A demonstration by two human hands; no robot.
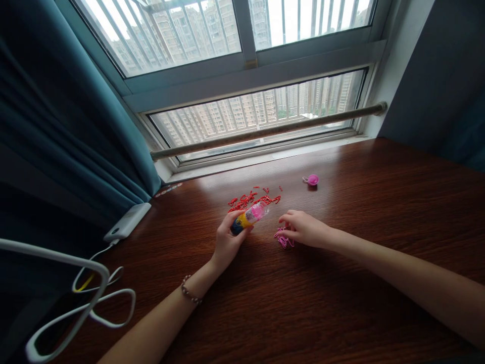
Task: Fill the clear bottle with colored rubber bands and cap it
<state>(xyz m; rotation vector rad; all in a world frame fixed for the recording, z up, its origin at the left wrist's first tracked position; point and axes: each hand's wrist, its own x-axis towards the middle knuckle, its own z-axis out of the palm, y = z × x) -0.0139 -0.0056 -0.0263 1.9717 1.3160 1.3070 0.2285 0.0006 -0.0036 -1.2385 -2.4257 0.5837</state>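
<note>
Red clips (253, 198), pink cap (312, 179) beyond bottle (248, 218)

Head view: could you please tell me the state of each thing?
bottle: uncapped, tilted, gripped by left hand
cap: off, lying alone on table
red clips: loose pile on table
pink clips: small heap, touched by right hand
power bank: plugged in

A room in a high-rise home: a dark wooden worktop (341, 313) runs under a barred window (257, 119) at 12 o'clock, with tower blocks outside. A teal curtain (56, 126) hangs at 10 o'clock, and a power bank (127, 222) lies on its cable at 9.
</note>
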